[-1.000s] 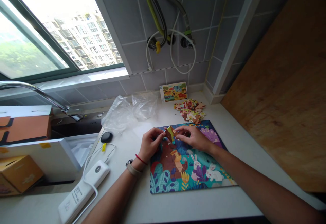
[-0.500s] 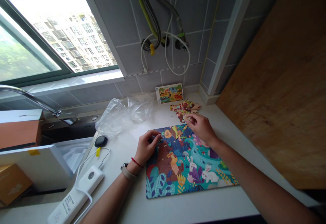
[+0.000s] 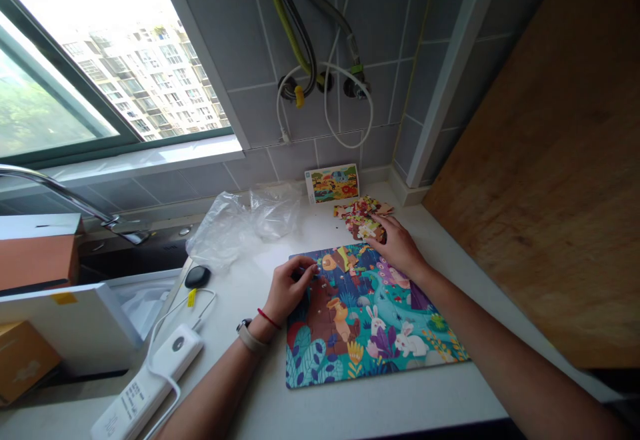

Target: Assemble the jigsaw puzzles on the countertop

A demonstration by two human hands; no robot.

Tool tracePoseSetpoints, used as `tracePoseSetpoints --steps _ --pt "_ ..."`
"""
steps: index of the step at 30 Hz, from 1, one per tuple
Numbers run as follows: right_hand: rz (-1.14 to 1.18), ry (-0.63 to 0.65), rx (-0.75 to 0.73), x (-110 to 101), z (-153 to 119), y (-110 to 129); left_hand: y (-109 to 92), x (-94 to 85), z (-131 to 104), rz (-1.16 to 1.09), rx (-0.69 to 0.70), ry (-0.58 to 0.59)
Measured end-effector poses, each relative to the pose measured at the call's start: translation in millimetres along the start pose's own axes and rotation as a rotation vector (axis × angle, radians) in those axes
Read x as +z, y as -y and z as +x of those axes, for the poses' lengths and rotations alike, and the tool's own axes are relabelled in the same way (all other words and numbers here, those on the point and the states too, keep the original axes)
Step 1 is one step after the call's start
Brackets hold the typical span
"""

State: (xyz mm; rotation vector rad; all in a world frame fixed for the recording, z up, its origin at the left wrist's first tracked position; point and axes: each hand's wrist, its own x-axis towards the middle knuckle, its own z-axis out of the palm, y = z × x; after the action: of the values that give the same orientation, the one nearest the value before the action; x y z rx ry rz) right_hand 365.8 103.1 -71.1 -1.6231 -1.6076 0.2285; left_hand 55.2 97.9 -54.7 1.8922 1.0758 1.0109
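Puzzle (image 3: 360,320), counter (image 3: 400,393) strip along front edge

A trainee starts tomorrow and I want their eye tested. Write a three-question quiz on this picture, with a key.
1. True or false: the right hand is on the clear bag.
2. Which corner of the puzzle, as pictured, is the left hand nearest?
A) lower left
B) upper left
C) lower right
3. How many white rabbits show on the puzzle?

Key:
1. False; it is at the loose pieces.
2. B
3. Two
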Motion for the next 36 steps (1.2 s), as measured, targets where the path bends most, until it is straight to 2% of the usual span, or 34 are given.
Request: tracePoseSetpoints --steps 5,8,10,12,16,18,19,22,26,30,36 --pt "0.377 -0.166 0.217 -7.7 9.9 0.5 -1.5 0.2 1.0 -0.002 0.004 -0.007" --pt "0.653 -0.162 0.33 -13.0 14.3 6.2 -1.2 0.3 1.3 0.006 0.016 -0.009" --pt "0.809 -0.067 0.377 -15.2 13.0 16.0 -0.2 0.5 0.9 0.012 0.024 -0.004" --pt "0.922 0.094 0.397 -15.8 7.5 29.2 1.0 0.7 0.3 0.024 0.041 0.001" --pt "0.97 0.505 0.412 -10.4 -10.7 53.8 0.6 0.5 -1.2 0.086 0.111 0.025" --pt "0.977 0.644 0.429 -4.2 -19.8 61.3 -2.6 -0.6 -2.8 0.111 0.15 0.054" --pt "0.975 0.667 0.434 -0.7 -23.7 64.0 -4.9 -1.3 -4.1 0.118 0.167 0.078" --pt "0.945 0.612 0.425 7.7 -31.6 69.9 -13.4 -2.7 -9.2 0.107 0.186 0.195" --pt "0.94 0.507 0.412 9.6 -34.4 76.1 -20.1 0.7 -14.3 -0.017 0.103 0.282" --pt "0.902 0.483 0.418 6.2 -34.0 79.8 -16.9 4.1 -12.2 -0.144 0.049 0.243" --pt "0.794 0.52 0.415 5.6 -34.7 81.6 -8.6 1.9 -8.5 -0.165 0.035 0.104"
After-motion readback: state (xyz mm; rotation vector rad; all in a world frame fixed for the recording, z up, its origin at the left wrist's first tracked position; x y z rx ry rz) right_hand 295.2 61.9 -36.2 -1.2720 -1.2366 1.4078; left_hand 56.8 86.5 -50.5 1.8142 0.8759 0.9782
